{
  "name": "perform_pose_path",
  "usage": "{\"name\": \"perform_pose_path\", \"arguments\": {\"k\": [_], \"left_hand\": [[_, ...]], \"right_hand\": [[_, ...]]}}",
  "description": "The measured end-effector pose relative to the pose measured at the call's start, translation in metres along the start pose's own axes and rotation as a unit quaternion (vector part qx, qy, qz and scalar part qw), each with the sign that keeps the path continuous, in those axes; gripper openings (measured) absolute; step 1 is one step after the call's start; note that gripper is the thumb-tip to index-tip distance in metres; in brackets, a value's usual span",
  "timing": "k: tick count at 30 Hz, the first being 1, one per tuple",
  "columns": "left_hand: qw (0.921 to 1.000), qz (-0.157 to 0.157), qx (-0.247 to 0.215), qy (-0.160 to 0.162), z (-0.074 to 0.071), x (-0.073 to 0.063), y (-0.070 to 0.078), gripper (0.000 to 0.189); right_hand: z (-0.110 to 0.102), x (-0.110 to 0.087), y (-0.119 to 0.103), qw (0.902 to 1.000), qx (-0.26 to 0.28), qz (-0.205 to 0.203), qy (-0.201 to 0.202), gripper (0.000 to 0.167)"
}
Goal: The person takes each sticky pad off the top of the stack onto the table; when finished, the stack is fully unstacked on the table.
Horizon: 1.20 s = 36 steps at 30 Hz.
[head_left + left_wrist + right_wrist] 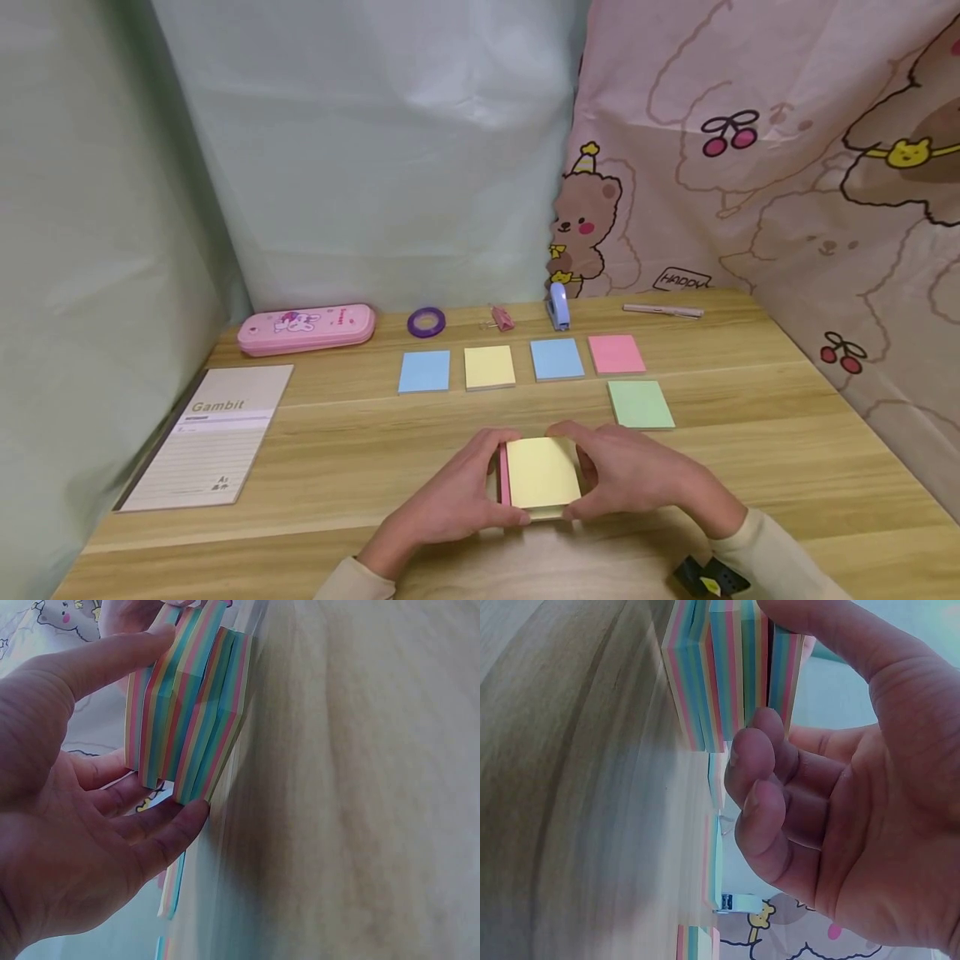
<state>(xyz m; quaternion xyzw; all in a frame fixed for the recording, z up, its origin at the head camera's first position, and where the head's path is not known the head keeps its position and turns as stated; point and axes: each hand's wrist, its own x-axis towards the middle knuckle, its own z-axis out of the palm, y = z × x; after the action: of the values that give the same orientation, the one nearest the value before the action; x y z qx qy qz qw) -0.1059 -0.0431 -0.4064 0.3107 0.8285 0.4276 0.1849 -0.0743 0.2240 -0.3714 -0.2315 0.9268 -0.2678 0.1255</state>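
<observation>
A stack of sticky note pads (543, 472) with a yellow top sheet sits between my two hands near the table's front. Its sides show pink, yellow, blue and orange stripes in the left wrist view, and the pads (187, 697) lie slightly out of line with one another. My left hand (468, 487) grips the stack's left side, thumb at the near edge and fingers at the far edge. On the right side my right hand (626, 471) holds it likewise; in the right wrist view, its thumb and a finger touch the pads (727, 675) while other fingers curl beside them.
Behind the stack lie two blue pads (423, 372) (557, 359), a yellow pad (490, 367), a pink pad (617, 354) and a green pad (641, 405). Farther back are a pencil case (307, 329), purple tape (426, 322), pink clip (502, 318), stapler (558, 307) and pen (663, 311). A notebook (210, 437) lies left.
</observation>
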Motion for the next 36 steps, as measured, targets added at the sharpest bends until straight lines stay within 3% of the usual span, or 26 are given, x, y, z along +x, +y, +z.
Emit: {"name": "perform_pose_path", "arguments": {"k": [25, 32, 36], "left_hand": [[0.9996, 0.003, 0.026, 0.007, 0.002, 0.0, 0.0, 0.09], [0.9995, 0.0, 0.032, 0.003, 0.002, -0.001, 0.001, 0.09], [0.9992, 0.001, 0.039, 0.003, 0.002, -0.001, 0.001, 0.089]], "right_hand": [[-0.001, -0.001, 0.001, 1.0, 0.004, 0.0, 0.009, 0.079], [-0.013, -0.006, 0.006, 0.9998, 0.016, -0.002, 0.008, 0.075], [-0.028, -0.012, 0.013, 0.9992, 0.025, -0.002, 0.029, 0.075]]}}
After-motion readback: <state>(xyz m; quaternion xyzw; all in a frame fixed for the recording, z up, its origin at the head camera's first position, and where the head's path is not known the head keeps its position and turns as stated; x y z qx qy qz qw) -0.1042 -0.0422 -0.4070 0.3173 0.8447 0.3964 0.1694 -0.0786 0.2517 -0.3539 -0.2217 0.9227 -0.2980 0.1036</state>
